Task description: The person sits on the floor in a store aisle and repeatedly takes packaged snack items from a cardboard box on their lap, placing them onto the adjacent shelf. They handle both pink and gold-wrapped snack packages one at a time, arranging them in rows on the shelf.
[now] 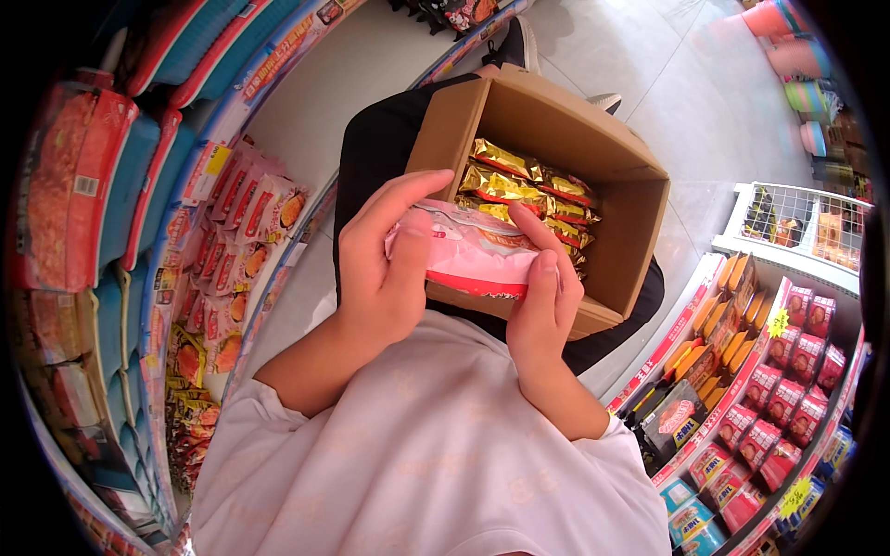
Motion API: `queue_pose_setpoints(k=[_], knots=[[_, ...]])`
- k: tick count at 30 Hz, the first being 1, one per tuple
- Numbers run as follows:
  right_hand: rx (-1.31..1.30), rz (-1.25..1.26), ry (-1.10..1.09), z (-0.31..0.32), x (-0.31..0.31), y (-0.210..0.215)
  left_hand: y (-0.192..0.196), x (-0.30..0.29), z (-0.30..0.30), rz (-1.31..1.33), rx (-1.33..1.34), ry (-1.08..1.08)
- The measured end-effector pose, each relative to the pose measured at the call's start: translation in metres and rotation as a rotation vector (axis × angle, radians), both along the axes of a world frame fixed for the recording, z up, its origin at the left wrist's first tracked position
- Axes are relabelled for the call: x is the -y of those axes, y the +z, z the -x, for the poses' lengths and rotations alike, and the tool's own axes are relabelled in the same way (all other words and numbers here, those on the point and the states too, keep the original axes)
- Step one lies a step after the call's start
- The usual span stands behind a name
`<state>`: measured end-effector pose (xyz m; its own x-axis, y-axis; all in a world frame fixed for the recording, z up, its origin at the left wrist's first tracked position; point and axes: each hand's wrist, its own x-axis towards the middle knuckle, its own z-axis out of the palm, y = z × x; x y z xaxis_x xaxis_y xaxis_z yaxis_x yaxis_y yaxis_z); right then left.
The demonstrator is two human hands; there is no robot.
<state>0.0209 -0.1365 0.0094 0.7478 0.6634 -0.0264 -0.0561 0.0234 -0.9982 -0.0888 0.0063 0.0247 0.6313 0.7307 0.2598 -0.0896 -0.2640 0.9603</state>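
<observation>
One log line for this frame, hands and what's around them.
left hand: holds pink packet | right hand: holds same packet | cardboard box on lap: gold packets inside | store shelves both sides

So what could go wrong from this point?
The cardboard box seems to rest on the lap with neither hand steadying it; it might tip and spill the gold packets. The left hand and right hand pinch the pink packet at its ends, so it might slip or crumple.

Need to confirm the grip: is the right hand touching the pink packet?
Touching. The head view shows the right hand with fingers wrapped over the pink packet's end.
</observation>
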Motion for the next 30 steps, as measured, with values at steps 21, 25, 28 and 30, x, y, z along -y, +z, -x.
queue_pose_setpoints(k=[21,25,28,30], knots=[[0.271,-0.032,0.517,0.154,-0.135,-0.038,-0.051,0.002,0.212,0.147,-0.214,0.811],[0.236,0.246,0.811,0.201,-0.150,-0.093,-0.134,0.029,0.273,0.398,-0.317,1.014],[0.291,0.303,0.827,0.237,-0.152,-0.159,-0.176,0.038,0.296,0.617,-0.264,1.110],[0.293,0.396,0.852,0.255,-0.154,-0.196,-0.179,0.037,0.302,0.717,-0.220,1.159]])
